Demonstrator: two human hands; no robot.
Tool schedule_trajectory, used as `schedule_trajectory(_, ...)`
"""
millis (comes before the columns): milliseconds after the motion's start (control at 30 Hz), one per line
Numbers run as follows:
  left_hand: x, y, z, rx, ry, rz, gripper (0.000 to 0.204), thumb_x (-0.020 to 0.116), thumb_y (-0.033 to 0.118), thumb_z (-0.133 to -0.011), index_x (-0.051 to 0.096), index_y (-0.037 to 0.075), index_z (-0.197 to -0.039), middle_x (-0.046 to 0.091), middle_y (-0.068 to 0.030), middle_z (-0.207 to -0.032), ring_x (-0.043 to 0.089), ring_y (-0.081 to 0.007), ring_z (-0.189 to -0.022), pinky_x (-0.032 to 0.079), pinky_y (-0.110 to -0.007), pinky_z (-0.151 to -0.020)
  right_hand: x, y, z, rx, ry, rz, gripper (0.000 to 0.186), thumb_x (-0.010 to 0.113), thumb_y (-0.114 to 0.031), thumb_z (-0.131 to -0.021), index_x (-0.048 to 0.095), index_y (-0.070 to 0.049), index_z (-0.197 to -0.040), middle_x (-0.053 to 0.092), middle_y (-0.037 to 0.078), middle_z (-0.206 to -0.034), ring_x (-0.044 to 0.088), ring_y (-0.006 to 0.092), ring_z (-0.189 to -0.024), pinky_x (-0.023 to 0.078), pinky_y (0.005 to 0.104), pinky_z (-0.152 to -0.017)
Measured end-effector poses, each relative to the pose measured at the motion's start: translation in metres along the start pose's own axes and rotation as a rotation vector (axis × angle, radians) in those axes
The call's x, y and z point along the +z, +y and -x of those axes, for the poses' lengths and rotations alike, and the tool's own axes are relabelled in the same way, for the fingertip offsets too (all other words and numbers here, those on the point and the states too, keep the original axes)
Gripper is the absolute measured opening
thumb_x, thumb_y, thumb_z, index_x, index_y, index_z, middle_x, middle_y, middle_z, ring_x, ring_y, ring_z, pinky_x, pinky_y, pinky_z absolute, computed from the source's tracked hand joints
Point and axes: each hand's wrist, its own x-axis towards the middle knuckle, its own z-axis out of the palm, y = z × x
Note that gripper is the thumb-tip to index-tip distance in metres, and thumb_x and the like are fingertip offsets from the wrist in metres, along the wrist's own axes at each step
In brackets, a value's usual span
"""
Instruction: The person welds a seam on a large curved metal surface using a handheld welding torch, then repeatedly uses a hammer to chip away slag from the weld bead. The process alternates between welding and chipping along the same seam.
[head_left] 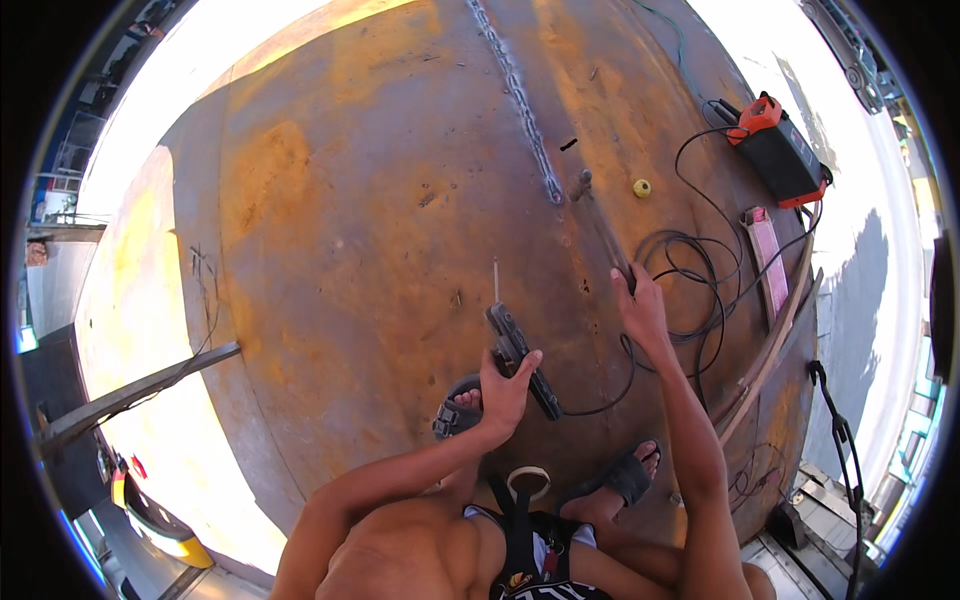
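Observation:
My left hand is closed round a black electrode holder, out of whose far end a thin welding rod points away from me. The rod's tip stands apart from the weld seam. Farther right, my right hand grips the handle of a hammer. The hammer's head lies beside the near end of a rough grey weld seam, which runs away over a large rusty steel plate. A black cable leads from the holder toward loose coils at the right.
An orange and black welding machine stands at the far right, near a pink and white packet. A small yellow round thing lies right of the hammer. Long strips lie along the right edge; a metal bar juts in at left.

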Motion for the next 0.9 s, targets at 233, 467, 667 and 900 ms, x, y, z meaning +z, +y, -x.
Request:
schedule_trajectory(233,-0.017,-0.012,-0.007,0.014,0.024,-0.078,0.051,0.09,0.038,-0.094,0.058,0.002,-0.111,0.069,-0.0054,-0.096,0.064,-0.012,-0.088,0.053,-0.031,-0.082,0.032,-0.006,-0.01,-0.098,-0.013,0.154,0.047,0.059,-0.04,-0.113,0.062,0.006,-0.122,0.071,0.031,-0.091,0.068,0.0531,-0.088,0.05,0.0563,-0.077)
schedule_trajectory(467,-0.015,-0.006,-0.008,-0.04,0.001,-0.124,0.059,0.09,0.044,-0.093,0.058,0.0,-0.118,0.068,-0.0064,-0.101,0.063,-0.0135,-0.093,0.053,-0.032,-0.088,-0.004,-0.044,-0.016,-0.256,0.174,-0.159,0.038,0.053,-0.034,-0.118,0.06,0.003,-0.121,0.062,0.02,-0.081,0.058,0.0378,-0.071,0.047,0.051,-0.071)
schedule_trajectory(667,-0.006,0.006,-0.006,-0.051,-0.021,-0.189,0.071,0.088,0.055,-0.091,0.058,-0.002,-0.122,0.069,-0.0115,-0.107,0.066,-0.0184,-0.101,0.053,-0.036,-0.093,0.029,0.022,-0.032,-0.359,0.292,0.053,0.042,0.053,-0.035,-0.118,0.056,0.007,-0.119,0.061,0.024,-0.087,0.057,0.0456,-0.079,0.047,0.0516,-0.075)
schedule_trajectory(900,-0.004,0.013,0.001,-0.075,0.002,-0.242,0.076,0.086,0.058,-0.092,0.058,-0.004,-0.126,0.07,-0.0161,-0.116,0.068,-0.0247,-0.111,0.051,-0.04,-0.103,0.017,0.018,-0.011,-0.201,0.301,0.024,0.044,0.053,-0.035,-0.117,0.059,0.007,-0.127,0.068,0.033,-0.098,0.062,0.0556,-0.09,0.047,0.0583,-0.079)
